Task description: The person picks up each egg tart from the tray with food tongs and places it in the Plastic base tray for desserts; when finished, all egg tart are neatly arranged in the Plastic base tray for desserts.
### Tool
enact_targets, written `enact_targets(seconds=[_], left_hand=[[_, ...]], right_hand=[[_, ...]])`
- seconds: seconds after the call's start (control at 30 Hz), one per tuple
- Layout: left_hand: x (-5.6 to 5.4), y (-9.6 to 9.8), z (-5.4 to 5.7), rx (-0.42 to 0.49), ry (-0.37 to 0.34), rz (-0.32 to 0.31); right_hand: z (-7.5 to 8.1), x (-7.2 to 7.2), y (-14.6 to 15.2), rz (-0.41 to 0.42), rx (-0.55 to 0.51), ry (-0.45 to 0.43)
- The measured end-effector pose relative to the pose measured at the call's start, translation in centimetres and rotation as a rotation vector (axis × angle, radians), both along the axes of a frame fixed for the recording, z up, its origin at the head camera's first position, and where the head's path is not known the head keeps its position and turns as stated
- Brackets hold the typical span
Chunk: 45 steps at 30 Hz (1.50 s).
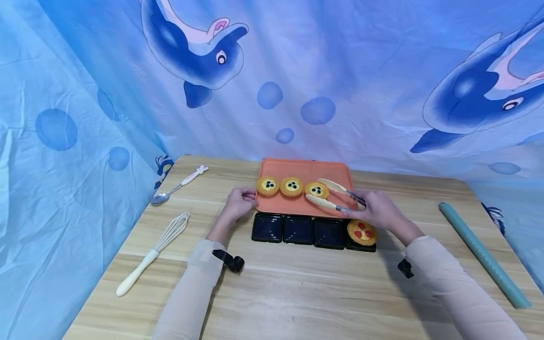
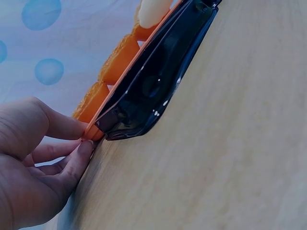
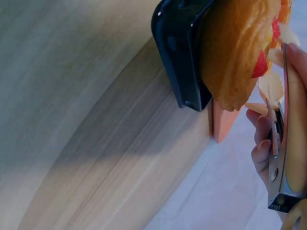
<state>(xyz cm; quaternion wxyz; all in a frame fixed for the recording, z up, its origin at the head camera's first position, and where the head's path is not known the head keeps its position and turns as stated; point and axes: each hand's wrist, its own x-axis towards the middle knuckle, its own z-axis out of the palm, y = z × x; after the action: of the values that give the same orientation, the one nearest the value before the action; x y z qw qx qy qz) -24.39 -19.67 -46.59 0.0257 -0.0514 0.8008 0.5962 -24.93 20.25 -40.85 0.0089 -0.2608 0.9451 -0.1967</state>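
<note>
My left hand (image 1: 239, 204) pinches the left edge of an orange tray (image 1: 297, 168) between thumb and fingers, as the left wrist view also shows. On the tray sit three tarts with dark berries: a left one (image 1: 267, 186), a middle one (image 1: 291, 186) and a right one (image 1: 316, 190). My right hand (image 1: 377, 208) grips a pair of tongs (image 1: 321, 202) with cream tips and metal arms. The tips are spread, one on each side of the right tart. A tart with red berry pieces (image 1: 362, 233) rests in the rightmost black square dish (image 1: 361, 247), just below my right hand.
Several black square dishes (image 1: 297, 230) stand in a row along the tray's near edge. A spoon (image 1: 178, 185) and a whisk (image 1: 153, 254) lie on the left of the wooden table (image 1: 289, 302). At the right lies a teal rod (image 1: 484, 255). A blue curtain (image 1: 365, 61) hangs behind.
</note>
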Motion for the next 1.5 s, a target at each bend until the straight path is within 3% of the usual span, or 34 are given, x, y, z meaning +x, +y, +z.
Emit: enact_targets(seconds=[0.43,0.67,0.8,1.17,1.5], left_hand=[[0.0,0.0,0.0,0.001,0.002,0.005],[-0.1,0.1,-0.1,-0.002,-0.002,-0.015],[-0.1,0.0,0.0,-0.007,-0.011,-0.002],[0.1,0.0,0.2,-0.02,-0.011,-0.002],[-0.1,0.1,0.0,-0.024,-0.007,0.006]], right_hand=[[0.3,0.2,0.3,-0.012,-0.018,-0.014],[1.6,1.0,1.0,-0.032,-0.042,-0.073],[2.5,1.5,1.8,-0.014,-0.062,-0.053],[3.5,5.3,4.0,0.036,-0.054,-0.002],[3.2,7.9,5.3,0.035,-0.063,0.023]])
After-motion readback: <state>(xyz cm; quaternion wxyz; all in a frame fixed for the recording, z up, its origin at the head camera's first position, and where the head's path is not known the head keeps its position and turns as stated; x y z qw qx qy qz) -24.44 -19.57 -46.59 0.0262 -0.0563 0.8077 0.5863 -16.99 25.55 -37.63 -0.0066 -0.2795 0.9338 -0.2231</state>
